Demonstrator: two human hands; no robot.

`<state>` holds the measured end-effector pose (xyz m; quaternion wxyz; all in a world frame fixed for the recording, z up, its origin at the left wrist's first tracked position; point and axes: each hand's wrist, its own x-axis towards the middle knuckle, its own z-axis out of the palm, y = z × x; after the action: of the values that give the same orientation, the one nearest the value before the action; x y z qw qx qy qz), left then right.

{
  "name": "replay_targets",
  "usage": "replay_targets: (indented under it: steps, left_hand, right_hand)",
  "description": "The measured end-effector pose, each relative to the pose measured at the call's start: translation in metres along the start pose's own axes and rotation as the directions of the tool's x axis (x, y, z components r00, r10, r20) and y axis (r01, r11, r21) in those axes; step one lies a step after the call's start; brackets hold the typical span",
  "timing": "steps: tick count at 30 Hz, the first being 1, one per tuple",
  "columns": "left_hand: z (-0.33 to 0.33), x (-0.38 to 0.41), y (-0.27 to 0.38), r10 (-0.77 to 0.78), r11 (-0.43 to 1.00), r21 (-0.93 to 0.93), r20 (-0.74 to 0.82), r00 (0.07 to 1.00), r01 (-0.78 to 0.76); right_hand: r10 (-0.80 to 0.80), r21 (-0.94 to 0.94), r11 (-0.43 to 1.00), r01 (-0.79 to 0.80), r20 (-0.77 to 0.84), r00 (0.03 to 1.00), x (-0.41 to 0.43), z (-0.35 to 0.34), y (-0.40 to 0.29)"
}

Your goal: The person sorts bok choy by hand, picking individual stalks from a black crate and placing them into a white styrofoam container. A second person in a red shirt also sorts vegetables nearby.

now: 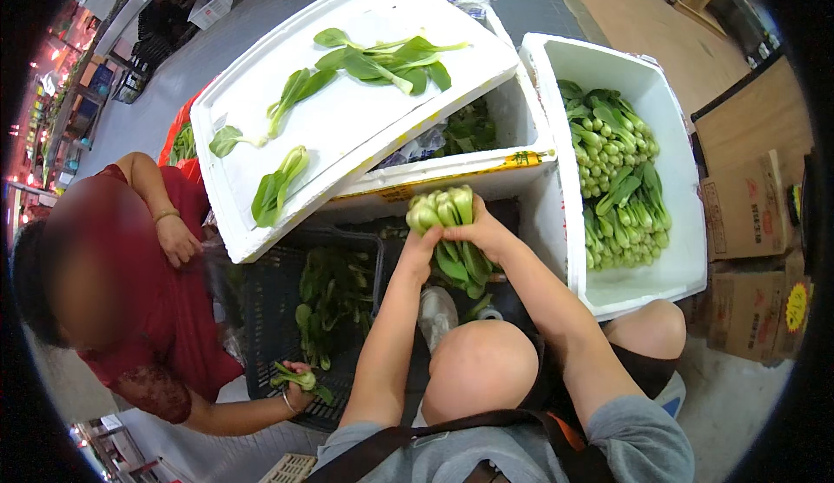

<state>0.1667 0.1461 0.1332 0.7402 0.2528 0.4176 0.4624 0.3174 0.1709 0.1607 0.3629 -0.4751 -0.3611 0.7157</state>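
Note:
My left hand (422,248) and my right hand (481,232) together grip a bunch of bok choy (448,212), its pale stem ends up and its green leaves hanging down. Beyond it, loose bok choy (394,66) lies in several places on a white foam lid (365,1). That lid rests tilted across a foam box (521,111), where dark leaves and plastic partly show. To the right, stacked bok choy (619,151) fills part of an open white foam box (677,248), stems facing mostly inward.
A black plastic crate (267,313) with leafy greens (332,287) stands left of my forearms. A co-worker in a red top (189,222) sits beside it, one hand holding a small bok choy (287,375). Cardboard boxes (749,216) stand at the right; a white basket (212,4) is farther off.

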Motion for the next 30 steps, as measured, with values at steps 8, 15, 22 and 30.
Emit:
replay_targets:
  steps: [8, 15, 22, 30]
  left_hand:
    - [0.016, -0.047, 0.03, 0.246, 0.95, 0.124, 0.27, 0.931, -0.287]
    - [0.049, -0.055, 0.042, 0.412, 0.911, -0.033, 0.135, 0.901, -0.412]
    - [0.062, -0.057, 0.028, 0.231, 0.904, -0.345, -0.102, 0.967, -0.253]
    - [0.052, -0.055, 0.015, 0.137, 0.924, -0.347, -0.085, 0.987, -0.158]
  right_hand:
    - [-0.387, -0.139, 0.897, 0.42, 0.211, 0.898, -0.051, 0.018, -0.026]
    - [-0.283, -0.422, 0.835, 0.352, 0.219, 0.934, -0.061, 0.04, -0.074]
    - [-0.383, -0.772, 0.556, 0.307, 0.09, 0.92, -0.056, 0.056, -0.073]
    - [-0.239, -0.906, 0.409, 0.109, 0.009, 0.971, -0.054, 0.058, -0.073]
